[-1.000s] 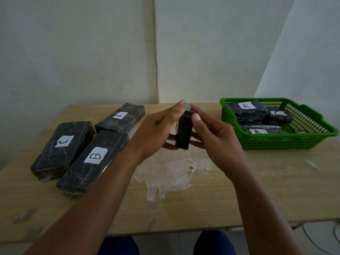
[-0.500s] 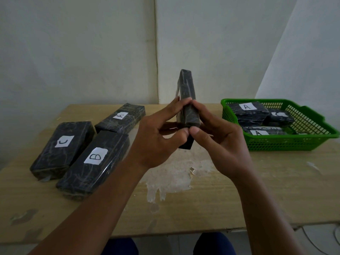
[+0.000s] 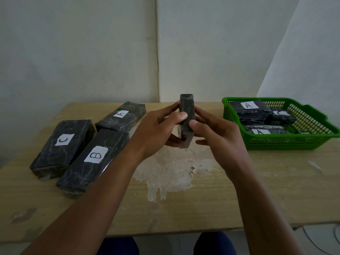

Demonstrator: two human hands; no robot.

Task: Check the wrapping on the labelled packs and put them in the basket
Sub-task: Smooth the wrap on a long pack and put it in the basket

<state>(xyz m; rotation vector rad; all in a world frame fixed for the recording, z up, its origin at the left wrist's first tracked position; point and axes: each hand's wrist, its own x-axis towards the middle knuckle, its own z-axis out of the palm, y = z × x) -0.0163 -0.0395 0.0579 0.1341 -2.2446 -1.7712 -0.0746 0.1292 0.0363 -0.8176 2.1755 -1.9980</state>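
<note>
— Held pack [image 3: 187, 115], which way up?

— On end, long axis near upright, top tilted slightly away toward the wall, narrow edge facing the camera. Upper end poking out above the fingertips, lower end hanging just below the palms, clear of the table [image 3: 276, 190].

— Grip?

— Clamped from both sides. Left hand [image 3: 158, 129] wrapped on the left face, thumb pressed across the near edge; right hand [image 3: 217, 133] closed on the right face, thumb against the same edge just below the left thumb. Bit of white label peeking out between left palm and pack; letter unreadable.

— Compared with half a second ago?

— Lower now. Back then raised well above the fingers, top end up against the wall; now sunk down so only a short piece shows above the fingertips. A second ago lower still, top end level with the fingertips.

— Elsewhere?

— Left of the left hand, flat on the table: pack A [image 3: 121, 115] farthest, pack B [image 3: 93, 161] nearest the left forearm, pack C [image 3: 63, 147] beyond it, outermost. None shifted since earlier. Right of the right hand, well apart from the fingers: green basket [image 3: 287, 142] with dark packs inside, two showing A, one showing C.
</note>
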